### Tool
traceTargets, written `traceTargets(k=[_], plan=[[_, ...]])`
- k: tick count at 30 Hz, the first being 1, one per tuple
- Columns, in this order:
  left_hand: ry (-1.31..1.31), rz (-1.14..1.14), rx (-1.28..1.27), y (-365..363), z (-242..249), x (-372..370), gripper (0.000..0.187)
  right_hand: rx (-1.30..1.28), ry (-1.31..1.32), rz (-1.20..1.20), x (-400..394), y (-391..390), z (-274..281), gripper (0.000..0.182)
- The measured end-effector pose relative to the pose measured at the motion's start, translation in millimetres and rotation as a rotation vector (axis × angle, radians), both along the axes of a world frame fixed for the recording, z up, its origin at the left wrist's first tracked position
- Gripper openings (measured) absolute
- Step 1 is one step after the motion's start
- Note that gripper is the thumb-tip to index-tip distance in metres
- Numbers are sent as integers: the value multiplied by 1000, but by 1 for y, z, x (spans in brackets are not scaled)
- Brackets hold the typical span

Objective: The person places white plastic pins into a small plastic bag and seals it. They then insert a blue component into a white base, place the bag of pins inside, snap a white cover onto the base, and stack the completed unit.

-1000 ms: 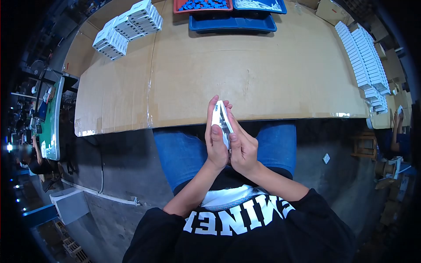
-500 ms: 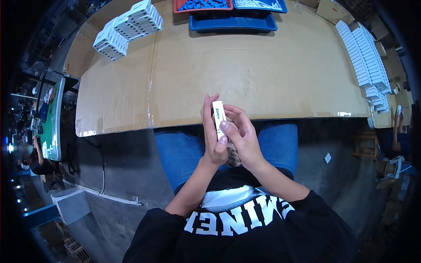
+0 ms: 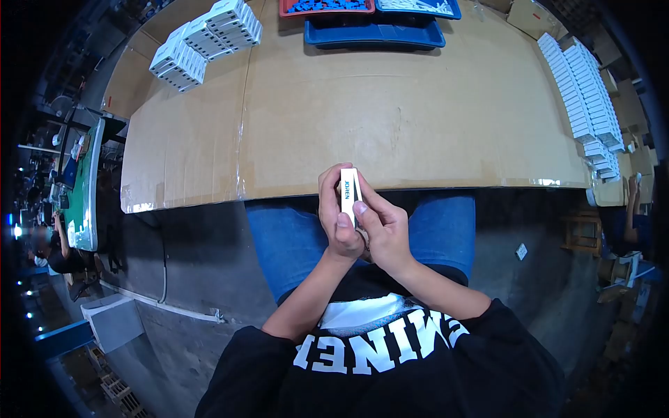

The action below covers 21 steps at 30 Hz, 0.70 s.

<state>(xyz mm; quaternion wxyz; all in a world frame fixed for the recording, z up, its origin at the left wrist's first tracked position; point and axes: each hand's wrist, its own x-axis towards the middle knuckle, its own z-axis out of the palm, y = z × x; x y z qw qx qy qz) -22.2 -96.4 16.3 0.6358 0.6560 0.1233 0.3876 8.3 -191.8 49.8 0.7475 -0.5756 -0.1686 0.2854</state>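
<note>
Between my two hands, just off the table's near edge and above my lap, is a narrow white plastic piece lettered JOREN (image 3: 348,190). It stands with its long narrow face toward me. My left hand (image 3: 337,226) is closed round its left side, thumb pressed near the lower end. From the right, my right hand (image 3: 388,233) grips it with the thumb on its lower right edge. A dark gap shows along the piece's right side. Its underside is hidden by my fingers and palms.
A cardboard-covered table (image 3: 418,125) spreads ahead. White stacked pieces (image 3: 226,28) stand far left, longer rows of white pieces (image 3: 582,97) at right. A red tray (image 3: 327,12) holds blue parts. Beside it, a blue tray (image 3: 456,10) holds white parts, behind another blue tray (image 3: 376,43). People work at both sides.
My left fingers have curled in round the white piece, and my right fingers have drawn closer against it. The piece sits slightly lower and more upright in view.
</note>
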Motion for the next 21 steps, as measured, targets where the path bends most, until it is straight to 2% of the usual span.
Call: traceTargets(k=[5, 7, 8, 10, 11, 12, 13, 14, 15, 16, 17, 21], plan=[[25, -57, -38, 4, -4, -2, 94, 36, -32, 10, 5, 0, -2, 53], [76, -45, -45, 5, -7, 3, 100, -30, -60, 83, 14, 1, -4, 54], [56, -74, -15, 8, -7, 2, 109, -30, -63, 85, 21, -1, -2, 54], [70, -117, -12, 10, -11, 1, 111, -104, -2, 213, 33, -12, 7, 69], [86, -165, -8, 11, -13, 0, 113, -103, -2, 218, 37, -18, 12, 69], [97, -268, -235, 10, -12, -3, 112, -302, -350, 235, 42, -23, 18, 79], [96, -268, -233, 10, -10, -7, 112, -501, -698, 241, 43, -25, 22, 89], [138, -347, -509, 10, -8, -11, 105, -402, -734, 202, 45, -26, 26, 101], [179, -427, -786, 9, 0, -11, 100, -406, -736, 198, 48, -27, 27, 101], [253, -398, -866, 2, 24, -7, 93, -417, -975, 285, 52, -29, 28, 100], [312, -461, -928, 6, 22, -12, 87, -425, -1213, 376, 55, -31, 29, 98], [423, -463, -1035, -7, 33, -18, 81, -273, -1198, 366, 60, -36, 8, 90]])
